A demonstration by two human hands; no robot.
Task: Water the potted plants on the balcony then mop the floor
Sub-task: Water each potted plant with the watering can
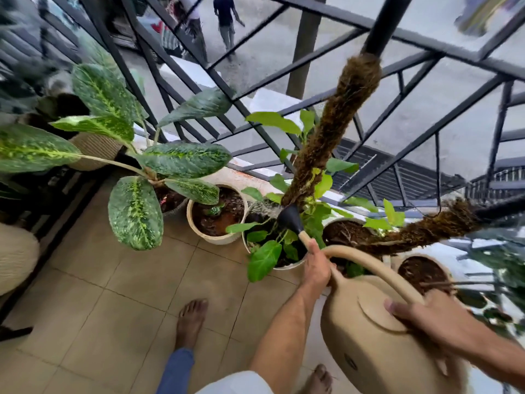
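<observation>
Gripping watering can [369, 334], both hands

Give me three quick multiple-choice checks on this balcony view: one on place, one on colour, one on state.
1. Where does the left hand hold the can?
A. spout
B. lid
C. base

2. What colour is the rose?
A. beige
B. black
C. green

3. What is the can doing?
A. standing on the floor
B. hanging on the railing
C. tilted, spraying

Answers:
1. A, the fingers wrap the spout while the right hand grips the handle.
2. B, it is dark against the beige spout.
3. C, spray fans towards the pot.
</observation>
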